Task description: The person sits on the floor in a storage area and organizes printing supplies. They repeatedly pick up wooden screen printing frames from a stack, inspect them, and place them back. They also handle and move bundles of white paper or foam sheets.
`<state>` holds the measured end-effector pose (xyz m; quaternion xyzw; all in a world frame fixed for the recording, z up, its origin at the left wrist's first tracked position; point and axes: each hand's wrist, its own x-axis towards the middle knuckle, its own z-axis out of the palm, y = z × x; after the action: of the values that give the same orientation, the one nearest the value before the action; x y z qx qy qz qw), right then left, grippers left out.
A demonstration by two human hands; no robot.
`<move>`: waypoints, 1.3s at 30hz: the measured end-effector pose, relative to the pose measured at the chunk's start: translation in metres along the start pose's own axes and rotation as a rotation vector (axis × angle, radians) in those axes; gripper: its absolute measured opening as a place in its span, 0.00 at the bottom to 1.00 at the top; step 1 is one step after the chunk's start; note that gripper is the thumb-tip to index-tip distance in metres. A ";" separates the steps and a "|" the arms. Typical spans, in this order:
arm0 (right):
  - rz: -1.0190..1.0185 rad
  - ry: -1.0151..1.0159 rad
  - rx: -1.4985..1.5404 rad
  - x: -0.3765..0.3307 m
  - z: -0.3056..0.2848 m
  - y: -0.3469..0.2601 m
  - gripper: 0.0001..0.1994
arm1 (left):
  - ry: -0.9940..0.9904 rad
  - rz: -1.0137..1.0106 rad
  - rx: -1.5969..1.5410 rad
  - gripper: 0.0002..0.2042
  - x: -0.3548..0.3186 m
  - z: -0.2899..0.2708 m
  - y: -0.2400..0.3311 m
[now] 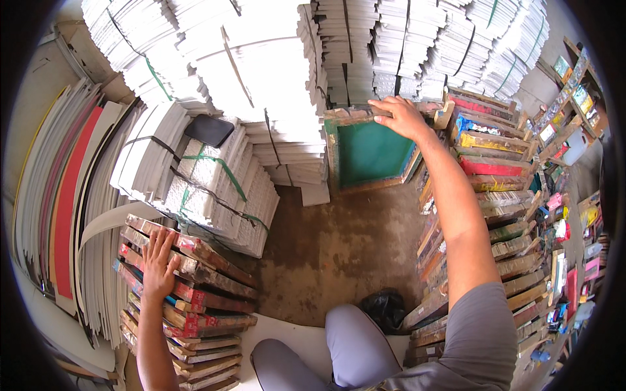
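At the far end of the floor a wooden screen printing frame (375,155) with green mesh stands upright against the paper stacks. My right hand (399,118) grips its top bar near the right corner, fingers over the far side and thumb on the near side. On my left, several worn wooden frames (208,274) stand on edge in a row, marked with red tape and paint. My left hand (158,264) lies on their top edges at the far end of that row, fingers stretched out and holding nothing.
Tall strapped stacks of white paper (248,72) fill the far side. A black phone (209,131) lies on a lower stack. Coloured wooden frames (495,163) line the right. Large sheets (72,195) lean at the left. A black plastic bag (385,309) sits by my knee.
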<state>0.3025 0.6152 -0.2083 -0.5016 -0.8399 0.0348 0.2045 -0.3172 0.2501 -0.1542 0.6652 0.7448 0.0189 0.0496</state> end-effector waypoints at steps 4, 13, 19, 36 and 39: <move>0.015 -0.038 0.052 0.000 -0.004 0.000 0.24 | 0.010 0.012 -0.003 0.31 0.001 0.001 -0.002; 0.083 0.006 0.063 -0.007 -0.009 0.011 0.23 | 0.010 0.002 -0.002 0.30 0.001 -0.002 0.003; 0.174 0.069 -0.127 0.019 0.001 0.001 0.21 | 0.002 0.001 0.006 0.31 0.003 -0.001 0.002; 0.282 0.276 -0.297 0.059 0.031 0.006 0.17 | -0.010 -0.005 -0.008 0.31 0.013 -0.004 0.011; 0.297 0.310 -0.315 0.066 0.037 0.013 0.17 | -0.016 -0.002 0.001 0.31 0.014 -0.003 0.010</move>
<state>0.2721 0.6833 -0.2256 -0.6442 -0.7108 -0.1443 0.2427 -0.3088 0.2657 -0.1510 0.6645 0.7451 0.0135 0.0553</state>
